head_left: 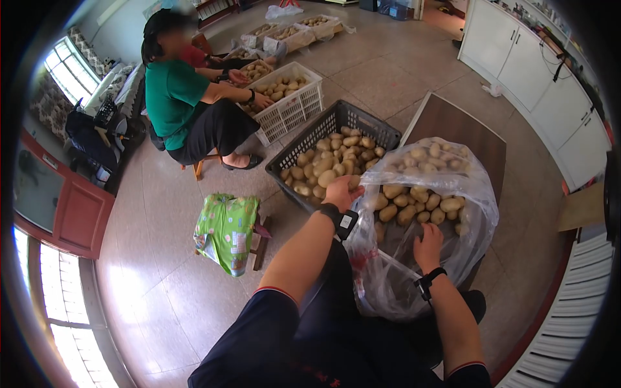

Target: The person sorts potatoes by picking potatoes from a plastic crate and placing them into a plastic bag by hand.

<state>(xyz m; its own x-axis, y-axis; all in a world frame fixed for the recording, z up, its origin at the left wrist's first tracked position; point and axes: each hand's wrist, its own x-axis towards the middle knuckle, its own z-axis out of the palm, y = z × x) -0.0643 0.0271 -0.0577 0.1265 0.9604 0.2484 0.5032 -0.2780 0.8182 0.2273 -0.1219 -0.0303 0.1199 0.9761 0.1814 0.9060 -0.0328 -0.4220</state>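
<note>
A black plastic crate [279,165] full of potatoes [328,161] stands ahead of me. To its right, a clear plastic bag [482,187] lies open with more potatoes [424,205] inside. My left hand [341,193] is at the crate's near right corner, beside the bag's left edge; its fingers are bent next to a potato, and whether they grip anything is unclear. Over the bag's near opening is my right hand [429,246], fingers apart and holding nothing, just short of the potatoes. Both wrists wear black bands.
A brown board [453,123] lies under the bag. Left of me stands a small stool with a green cover [226,229]. Beyond, a seated person in green [178,90] reaches into a white crate [291,116] of potatoes. White cabinets [537,77] line the right.
</note>
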